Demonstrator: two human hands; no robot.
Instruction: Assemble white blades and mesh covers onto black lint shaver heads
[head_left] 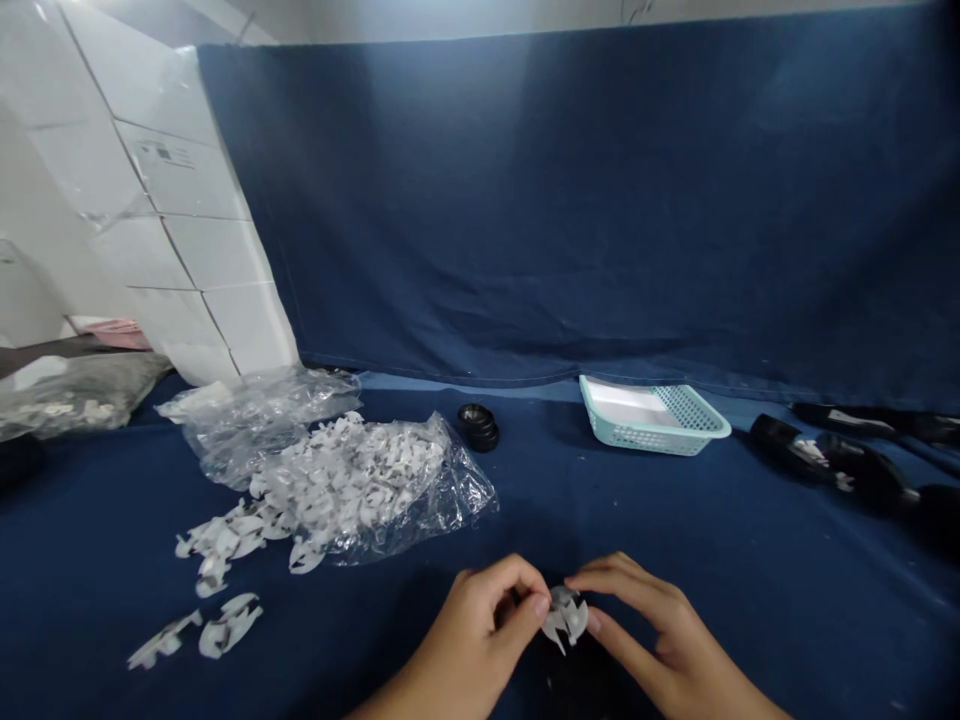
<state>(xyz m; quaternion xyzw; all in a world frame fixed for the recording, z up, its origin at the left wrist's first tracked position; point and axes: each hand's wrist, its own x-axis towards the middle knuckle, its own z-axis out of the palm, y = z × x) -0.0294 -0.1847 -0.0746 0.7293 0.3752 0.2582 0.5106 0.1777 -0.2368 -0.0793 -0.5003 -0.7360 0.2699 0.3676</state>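
Observation:
A small white plastic piece with a notched, rounded shape is between my two hands, low in the view. My left hand pinches its left edge between thumb and forefinger. On the other side, my right hand has thumb and fingers apart, with the tips at the piece's right edge; whether they press on it is hard to tell. To the left lies a heap of similar white pieces, partly on a clear plastic bag. Two loose pieces rest nearer to me.
Black round parts are stacked behind the heap. A light teal basket holding white paper stands at the back right, with black objects farther right. White boxes rise at the left beside a blue cloth screen.

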